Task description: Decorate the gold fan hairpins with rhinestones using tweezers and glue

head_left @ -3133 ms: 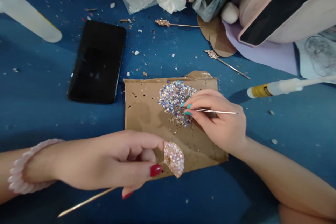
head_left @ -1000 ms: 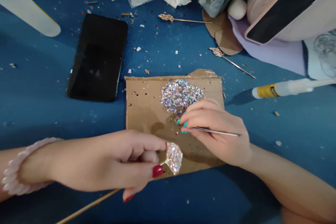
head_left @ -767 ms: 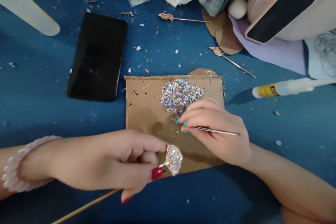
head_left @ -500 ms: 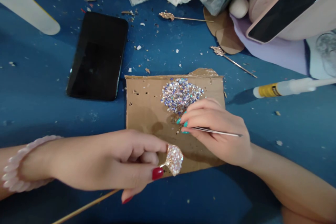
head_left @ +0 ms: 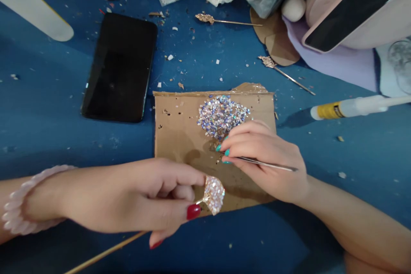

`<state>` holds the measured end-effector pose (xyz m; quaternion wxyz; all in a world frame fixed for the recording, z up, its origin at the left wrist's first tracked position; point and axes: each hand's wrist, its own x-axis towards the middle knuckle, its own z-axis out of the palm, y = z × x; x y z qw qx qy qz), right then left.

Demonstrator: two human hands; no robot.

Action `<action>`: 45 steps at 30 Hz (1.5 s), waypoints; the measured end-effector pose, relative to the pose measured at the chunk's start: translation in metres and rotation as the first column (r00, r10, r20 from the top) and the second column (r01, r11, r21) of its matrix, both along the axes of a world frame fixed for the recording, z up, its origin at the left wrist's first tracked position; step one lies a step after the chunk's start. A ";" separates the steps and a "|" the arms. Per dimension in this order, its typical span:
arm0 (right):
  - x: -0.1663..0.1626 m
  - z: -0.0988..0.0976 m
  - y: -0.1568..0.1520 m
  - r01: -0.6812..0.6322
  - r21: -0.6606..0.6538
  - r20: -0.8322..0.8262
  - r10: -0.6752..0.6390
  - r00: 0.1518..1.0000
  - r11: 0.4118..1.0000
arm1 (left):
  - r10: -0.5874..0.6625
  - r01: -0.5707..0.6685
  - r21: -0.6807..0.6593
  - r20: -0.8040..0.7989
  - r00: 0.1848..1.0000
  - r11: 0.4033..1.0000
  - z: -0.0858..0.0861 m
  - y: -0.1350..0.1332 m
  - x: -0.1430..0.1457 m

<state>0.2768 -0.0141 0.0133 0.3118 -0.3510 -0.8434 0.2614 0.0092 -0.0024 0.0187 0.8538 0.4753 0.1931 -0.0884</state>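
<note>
My left hand is closed on a thin gold stick whose fan-shaped head is covered with sparkling stones; the stick's tail runs out to the lower left. My right hand pinches a thin metal tool, its tip hidden under the fingers at the lower edge of a pile of small iridescent stones. Both rest over a brown cardboard piece on the blue table.
A black phone lies left of the cardboard. A glue bottle lies at right. Two gold sticks, a white tube, a plastic bag, tissue and a pink case crowd the back. Small scraps litter the table.
Since three seconds ago my right hand came down from the middle of the stone pile to its lower edge. The fan head turned slightly. Over the last second little moves.
</note>
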 end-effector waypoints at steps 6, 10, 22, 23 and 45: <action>0.000 0.001 -0.002 0.000 0.005 0.009 0.000 1.000 1.000 | -0.009 0.009 0.016 -0.021 1.000 1.000 0.002 0.000 0.000; 0.000 0.001 -0.001 -0.003 0.004 0.009 0.003 1.000 1.000 | 0.027 -0.026 0.047 -0.026 0.999 0.999 0.005 0.000 0.002; 0.001 0.017 -0.003 -0.053 -0.046 -0.123 0.047 0.991 0.998 | 0.041 -0.037 0.070 -0.052 0.998 0.997 0.011 0.003 0.008; 0.002 0.019 -0.004 -0.062 -0.049 -0.117 0.056 0.992 0.997 | 0.032 -0.028 0.071 -0.055 0.998 0.997 0.011 0.003 0.008; 0.003 0.030 -0.009 -0.154 -0.005 -0.028 0.153 0.988 0.988 | 0.019 -0.018 0.047 -0.024 1.000 0.999 0.009 0.004 0.005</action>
